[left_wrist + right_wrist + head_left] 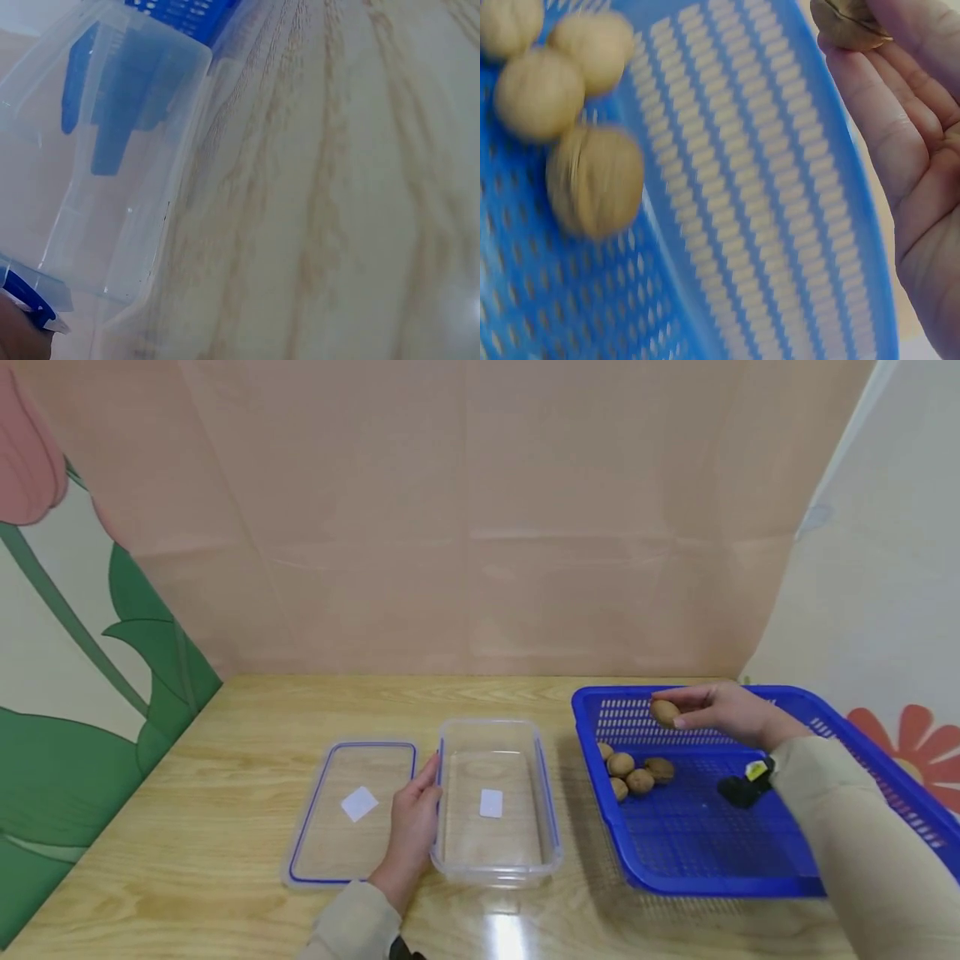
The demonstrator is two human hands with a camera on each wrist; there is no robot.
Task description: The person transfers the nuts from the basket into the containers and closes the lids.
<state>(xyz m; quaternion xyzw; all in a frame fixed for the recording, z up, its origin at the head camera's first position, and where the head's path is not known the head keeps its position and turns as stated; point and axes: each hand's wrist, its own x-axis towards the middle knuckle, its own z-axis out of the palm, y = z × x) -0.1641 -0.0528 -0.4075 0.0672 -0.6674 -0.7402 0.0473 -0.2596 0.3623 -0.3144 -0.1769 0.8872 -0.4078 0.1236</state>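
Between thumb and fingers, my right hand point(716, 708) pinches a walnut point(664, 713) above the far part of a blue plastic basket point(723, 887). That same walnut point(849, 22) shows at the top of the right wrist view. Several more walnuts point(640, 781) lie inside the basket against its left side. My left hand point(412, 818) rests along the left wall of a clear plastic box point(551, 810), its fingers on the outside near the rim. A white label point(491, 803) shows at the box's bottom; no walnut is in it.
Left of the box, a clear lid point(330, 852) with a blue seal lies flat on the wooden table point(202, 827), partly behind my left hand. A peach-coloured sheet point(465, 527) hangs behind the table. Flower-patterned panels stand at both sides.
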